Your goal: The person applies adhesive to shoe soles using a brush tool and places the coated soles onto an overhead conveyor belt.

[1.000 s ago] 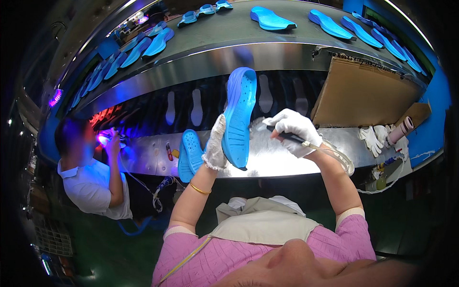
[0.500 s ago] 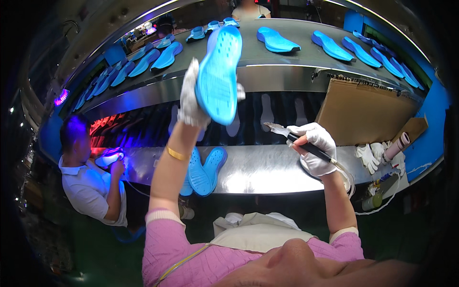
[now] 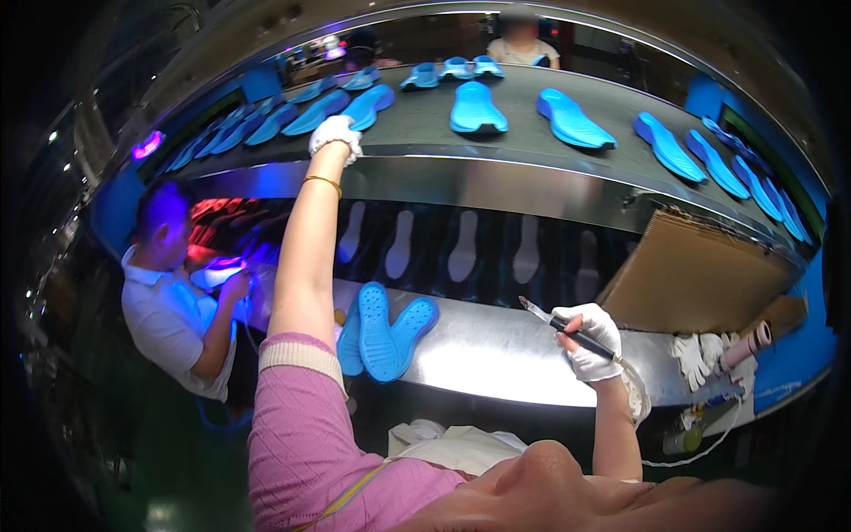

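My left hand (image 3: 335, 135), in a white glove, reaches far out over the conveyor belt. It is against the near ends of two blue shoe soles (image 3: 369, 107), and its fingers are mostly hidden from me. In my gloved right hand (image 3: 592, 341) is a corded black-handled tool (image 3: 585, 342) with a pointed metal tip, angled up to the left above the steel ledge. One blue sole (image 3: 479, 107) stands by itself on the belt, right of my left hand. Overlapping soles (image 3: 377, 332) rest on the ledge below my left forearm.
Several more blue soles (image 3: 574, 121) line the upper belt (image 3: 417, 133). Pale insole-like shapes (image 3: 463, 248) show on the dark lower level. A cardboard sheet (image 3: 700, 275) leans at right, near white gloves (image 3: 691, 359). A co-worker (image 3: 173, 301) at left holds a sole under purple light.
The blue sole my left hand held up is out of it, and that hand has stretched forward and left to the belt. The tool stays in my right hand. My view has shifted.
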{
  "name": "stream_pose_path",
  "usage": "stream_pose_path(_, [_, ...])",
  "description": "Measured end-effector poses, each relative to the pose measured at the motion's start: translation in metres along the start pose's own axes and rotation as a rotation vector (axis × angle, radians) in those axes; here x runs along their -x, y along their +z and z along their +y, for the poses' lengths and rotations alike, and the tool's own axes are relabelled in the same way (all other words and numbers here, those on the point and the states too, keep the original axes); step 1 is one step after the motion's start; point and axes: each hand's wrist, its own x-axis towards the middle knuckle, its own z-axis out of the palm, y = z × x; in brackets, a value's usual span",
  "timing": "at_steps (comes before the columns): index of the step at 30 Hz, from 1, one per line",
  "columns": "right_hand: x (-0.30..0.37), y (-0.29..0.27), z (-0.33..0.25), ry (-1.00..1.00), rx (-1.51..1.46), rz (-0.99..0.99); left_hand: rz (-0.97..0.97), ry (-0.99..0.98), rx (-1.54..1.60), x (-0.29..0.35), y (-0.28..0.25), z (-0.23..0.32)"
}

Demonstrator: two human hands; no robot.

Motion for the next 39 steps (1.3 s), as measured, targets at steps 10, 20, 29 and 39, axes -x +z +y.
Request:
stream_pose_path(10, [0.028,0.011,0.013,0.196,-0.097,0.071,0.108,0.352,1.05,0.104,-0.079,0.015])
stream_pose_path(20, [0.041,0.017,0.01,0.078,-0.015,0.228,-0.584,0.434,2.227,0.193,-0.072,0.043])
stream_pose_path(29, [0.046,0.063,-0.004,0.249,-0.317,0.085,-1.321,-0.754,2.599,0.374,0.016,0.071])
stream_pose_path(39, [0.025,0.084,0.012,0.018,0.029,0.197,-0.965,-0.767,2.445,0.398,0.019,0.115])
